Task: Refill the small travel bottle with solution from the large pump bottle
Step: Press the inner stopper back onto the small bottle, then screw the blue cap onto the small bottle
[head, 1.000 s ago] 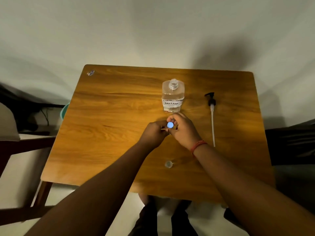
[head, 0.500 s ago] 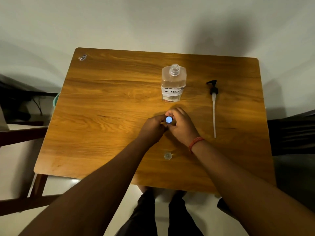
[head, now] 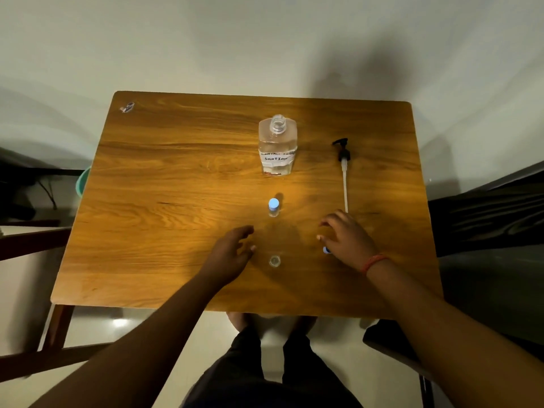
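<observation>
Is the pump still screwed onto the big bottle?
No, the black pump lies flat on the table, to the right of the big bottle, whose neck is open.

Dim, warm light overall. Brightest patch on the desk (head: 182,184) sits mid-surface around the small travel bottle (head: 273,208), so the source is probably overhead. A large soft shadow falls on the wall (head: 382,72) behind the desk, upper right. Small glare spot on the floor (head: 120,323) below the desk's left corner. Wide-angle bending at the edges. Both forearms are soft; label text on the large bottle (head: 277,145) is only partly legible.
</observation>
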